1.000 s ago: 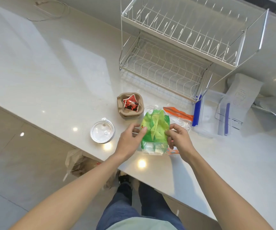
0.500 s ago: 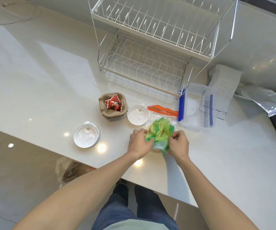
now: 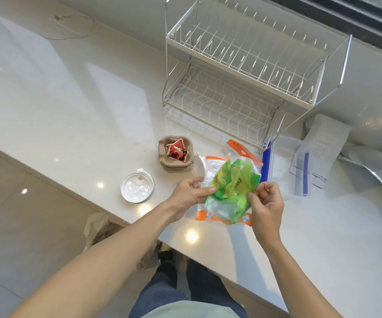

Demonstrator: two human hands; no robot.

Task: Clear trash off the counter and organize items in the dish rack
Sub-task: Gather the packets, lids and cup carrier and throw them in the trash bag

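While both forearms reach in from the bottom of the head view, the left hand (image 3: 189,195) pinches the left edge of a crumpled green plastic bag (image 3: 232,188), thumb and fingers closed on the film, and the right hand (image 3: 267,203) pinches the bag's right side with curled fingers. That green bag sits on top of a clear zip pouch with orange trim (image 3: 210,167), which lies flat on the pale counter (image 3: 70,115) near its front edge. Just left of the pouch stands a brown pulp cup holder (image 3: 175,153) with red sauce packets (image 3: 176,150) inside it, and further left and nearer the edge lies a clear round plastic lid (image 3: 137,187). Behind these things a two-tier wire dish rack (image 3: 249,72) stands with both tiers bare. To the right of the pouch lies a clear zip bag with a blue strip (image 3: 281,161), then another clear bag with a purple seal (image 3: 306,174), a white paper sleeve (image 3: 327,138) and a crinkled silver foil bag (image 3: 373,166). Below the counter edge, a brown paper bag (image 3: 98,228) rests on the floor beside the person's jeans.
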